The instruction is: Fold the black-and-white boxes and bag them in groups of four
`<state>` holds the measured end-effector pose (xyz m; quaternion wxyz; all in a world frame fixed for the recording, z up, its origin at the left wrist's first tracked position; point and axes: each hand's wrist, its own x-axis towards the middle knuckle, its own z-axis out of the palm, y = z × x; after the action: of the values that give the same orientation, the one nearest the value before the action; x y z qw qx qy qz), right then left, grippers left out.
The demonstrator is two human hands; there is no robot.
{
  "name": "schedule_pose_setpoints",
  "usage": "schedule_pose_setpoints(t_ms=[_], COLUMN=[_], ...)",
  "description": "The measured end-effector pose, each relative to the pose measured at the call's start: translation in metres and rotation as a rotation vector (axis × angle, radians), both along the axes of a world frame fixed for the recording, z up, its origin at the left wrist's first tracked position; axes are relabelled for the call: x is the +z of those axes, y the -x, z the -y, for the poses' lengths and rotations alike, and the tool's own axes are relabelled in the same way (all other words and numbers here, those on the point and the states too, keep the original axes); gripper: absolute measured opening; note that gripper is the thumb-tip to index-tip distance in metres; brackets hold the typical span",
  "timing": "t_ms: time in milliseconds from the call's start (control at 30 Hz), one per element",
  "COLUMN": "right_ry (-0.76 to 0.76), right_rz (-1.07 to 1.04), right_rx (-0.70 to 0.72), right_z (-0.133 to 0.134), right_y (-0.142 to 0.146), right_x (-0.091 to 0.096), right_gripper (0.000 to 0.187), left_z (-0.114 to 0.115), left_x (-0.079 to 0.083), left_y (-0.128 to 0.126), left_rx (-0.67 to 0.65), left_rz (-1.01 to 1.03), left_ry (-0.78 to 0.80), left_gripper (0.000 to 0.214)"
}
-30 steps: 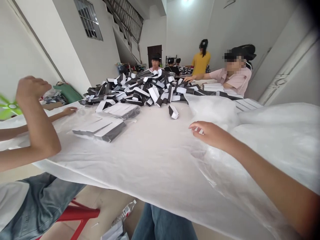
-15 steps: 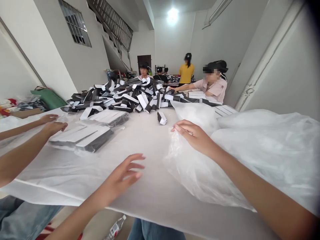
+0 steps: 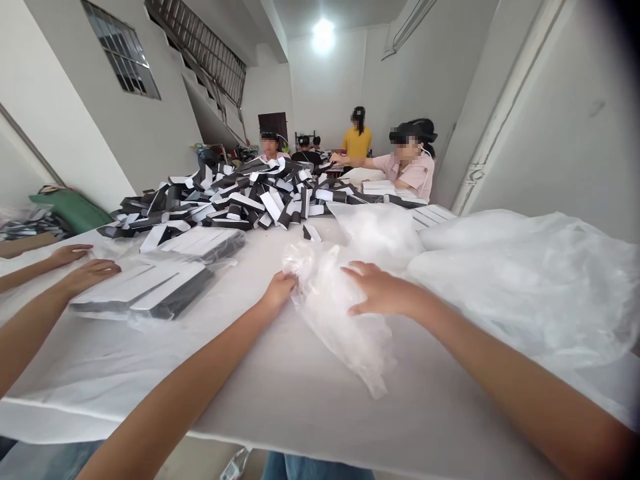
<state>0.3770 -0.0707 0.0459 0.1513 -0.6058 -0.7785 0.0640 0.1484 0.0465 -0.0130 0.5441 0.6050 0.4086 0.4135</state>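
The left hand (image 3: 280,291) is pinching a crumpled clear plastic bag (image 3: 335,323) with closed fingers, keeping its end gathered, while the right hand (image 3: 383,290) is pressing on it with fingers spread open. The bag is lying near the front edge of the surface (image 3: 300,400), short of a heaped pile of black-and-white cartons (image 3: 220,203). A co-worker's hands (image 3: 90,275) are resting beside bagged cartons (image 3: 145,291).

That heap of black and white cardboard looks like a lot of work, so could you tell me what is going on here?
The left hand grips a crumpled clear plastic bag while the right hand presses on it, on a white-covered table. A co-worker's hands rest near bagged black-and-white cardboard pieces, with a large loose heap beyond.
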Motion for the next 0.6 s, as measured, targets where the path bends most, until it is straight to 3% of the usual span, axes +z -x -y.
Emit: schedule_pose_setpoints(t_ms=[133,200,300,433,500,600], right_ry=[-0.16,-0.183,-0.158,-0.253,-0.394,-0.697], right_rz=[0.133,0.145,0.084,-0.154,-0.271,-0.285], right_rx=[0.051,0.03,-0.017,0.02,-0.009,-0.196], right_z=[-0.019,-0.021,-0.019,-0.022,-0.02,-0.005], right_y=[0.014,0.019,0.02,0.011,0.001,-0.024], right_x=[-0.047,-0.055,-0.055,-0.033,-0.008,0.039], right_gripper=[0.031,0.026,0.036,0.044,0.042,0.033], left_z=[-0.003,0.002,0.01,0.011,0.009,0.008], left_x=[0.002,0.004,0.004,-0.001,-0.003,-0.006], left_y=[0.01,0.013,0.013,0.01,0.01,0.01], left_rx=[0.019,0.062,0.061,0.029,0.064,0.069], left_rz=[0.089,0.076,0.033,0.12,0.148,0.104], left_ry=[-0.009,-0.065,-0.121,0.014,0.041,0.013], left_gripper=[0.039,0.045,0.048,0.057,0.055,0.045])
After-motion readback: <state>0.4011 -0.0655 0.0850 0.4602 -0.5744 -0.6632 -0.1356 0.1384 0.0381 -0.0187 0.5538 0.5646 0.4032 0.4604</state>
